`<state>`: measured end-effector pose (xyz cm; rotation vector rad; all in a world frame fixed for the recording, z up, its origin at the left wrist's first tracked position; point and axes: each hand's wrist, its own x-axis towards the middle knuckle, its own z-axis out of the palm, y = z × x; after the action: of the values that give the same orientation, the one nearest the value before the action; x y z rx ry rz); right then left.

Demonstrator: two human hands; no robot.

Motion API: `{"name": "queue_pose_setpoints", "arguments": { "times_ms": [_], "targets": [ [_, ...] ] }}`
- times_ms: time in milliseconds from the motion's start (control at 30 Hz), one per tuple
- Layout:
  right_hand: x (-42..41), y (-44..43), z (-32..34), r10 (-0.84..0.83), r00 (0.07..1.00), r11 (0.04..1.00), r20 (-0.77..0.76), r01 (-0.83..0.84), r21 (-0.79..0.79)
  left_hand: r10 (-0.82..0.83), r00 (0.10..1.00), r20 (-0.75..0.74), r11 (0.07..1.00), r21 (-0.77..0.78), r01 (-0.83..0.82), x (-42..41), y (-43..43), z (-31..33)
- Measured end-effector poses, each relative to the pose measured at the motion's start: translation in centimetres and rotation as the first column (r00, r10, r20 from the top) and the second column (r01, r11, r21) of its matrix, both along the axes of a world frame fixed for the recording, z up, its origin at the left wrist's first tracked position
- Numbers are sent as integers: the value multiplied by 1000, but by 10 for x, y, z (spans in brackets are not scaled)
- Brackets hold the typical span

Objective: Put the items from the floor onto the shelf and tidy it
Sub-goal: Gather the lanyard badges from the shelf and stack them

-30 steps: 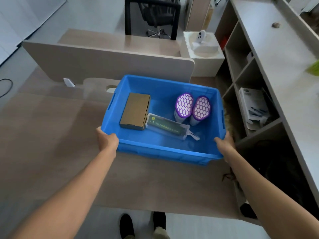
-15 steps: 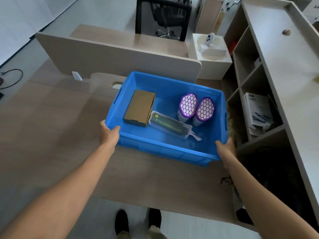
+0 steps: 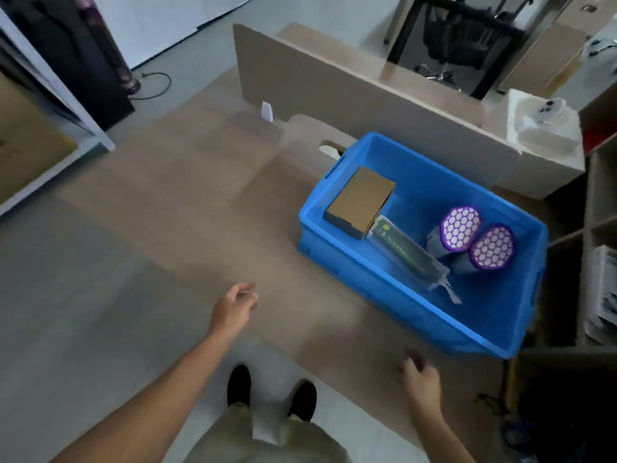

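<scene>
A blue plastic bin [image 3: 384, 282] rests on a flat wooden board on the floor, at the right of the view. Inside it lie a brown cardboard box [image 3: 359, 200], a clear bag with a dark green item [image 3: 409, 253] and two purple honeycomb-topped filters [image 3: 462, 228]. My left hand [image 3: 233, 309] hovers empty, fingers apart, well left of the bin. My right hand [image 3: 420, 379] is also empty and loose, just in front of the bin's near wall, not touching it. The wooden shelf unit [image 3: 597, 235] stands at the right edge.
A wooden panel [image 3: 334, 81] stands upright behind the bin. A white foam block [image 3: 541, 138] sits at the back right, a black chair [image 3: 450, 38] beyond it. A dark appliance with a cable [image 3: 100, 61] and a metal rack [image 3: 50, 121] are at the left. My shoes [image 3: 270, 389] are below.
Both hands have let go of the blue bin and pulled back toward me. The bin now sits on the board, and the view has swung left.
</scene>
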<state>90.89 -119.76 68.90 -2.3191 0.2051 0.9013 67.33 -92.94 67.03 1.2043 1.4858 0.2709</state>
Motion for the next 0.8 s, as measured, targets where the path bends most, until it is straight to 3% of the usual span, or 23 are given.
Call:
{"name": "queue_pose_setpoints", "arguments": {
  "times_ms": [100,233,367,467,567,700,800],
  "targets": [
    [-41,52,-6,414,899,910,-143,-414,33,132,988,-85,987,-77,-139,-77,-17,-16],
    [-110,137,-15,779,608,620,-153,-784,41,337,927,-166,913,-185,-365,-184,-44,-22],
    [-200,226,-31,936,322,328,-140,-945,17,549,796,-254,760,-245,-602,-291,-75,-30],
    [-272,291,-42,983,154,156,-98,-988,14,680,667,-305,589,-313,-745,-363,-90,-35],
    [-340,352,-47,989,78,77,-126,-997,-13,723,602,-339,491,-360,-793,-428,-87,-28],
    [-402,413,-63,973,114,109,-202,-993,-35,747,550,-373,403,-404,-821,-503,-60,-15],
    [-429,452,-81,966,52,30,-252,-995,-94,775,524,-354,379,-403,-833,-551,-11,-11]
  ]
}}
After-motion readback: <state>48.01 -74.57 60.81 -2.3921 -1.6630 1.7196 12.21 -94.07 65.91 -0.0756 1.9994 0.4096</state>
